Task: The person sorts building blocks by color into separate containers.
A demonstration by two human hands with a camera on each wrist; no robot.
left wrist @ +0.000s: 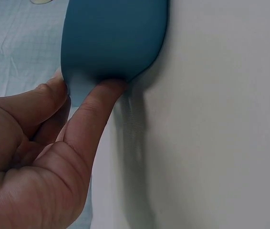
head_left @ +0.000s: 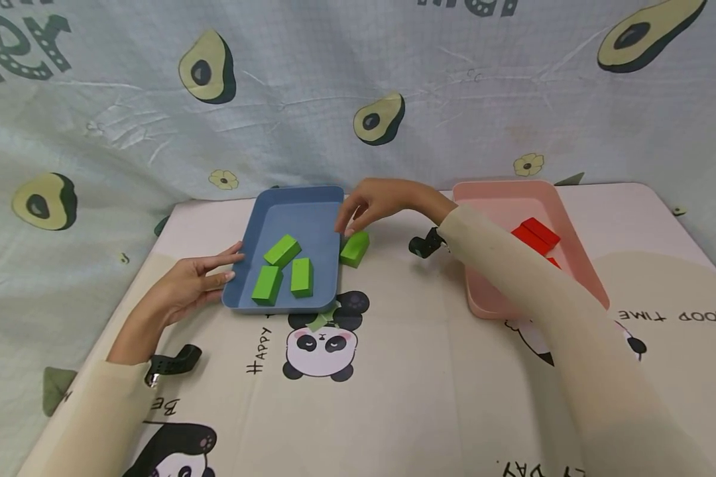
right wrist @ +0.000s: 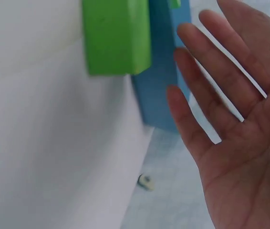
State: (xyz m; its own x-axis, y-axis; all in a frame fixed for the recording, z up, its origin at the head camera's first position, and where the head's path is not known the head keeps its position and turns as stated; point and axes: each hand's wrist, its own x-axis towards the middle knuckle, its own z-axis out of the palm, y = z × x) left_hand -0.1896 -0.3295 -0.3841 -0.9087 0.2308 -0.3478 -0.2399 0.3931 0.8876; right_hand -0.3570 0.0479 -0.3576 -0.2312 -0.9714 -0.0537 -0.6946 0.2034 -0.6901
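Observation:
Three green blocks (head_left: 282,250) lie in the blue tray (head_left: 301,199). The straight fingers of my left hand (head_left: 191,281) touch the tray's left side; in the left wrist view, the thumb (left wrist: 94,109) rests against the tray's outer wall. Just outside the right wall is another green block (head_left: 355,250), also large in the right wrist view. My right hand (head_left: 378,202) hovers over this block and the tray's right rim. In the right wrist view its fingers (right wrist: 216,76) are extended and spread, apart from the block, holding nothing.
A pink tray (head_left: 483,301) stands on the right with red blocks (head_left: 536,236) in it, partly covered by the right forearm. A panda-printed cloth (head_left: 406,371) covers the table. Behind hangs an avocado-printed curtain (head_left: 310,119).

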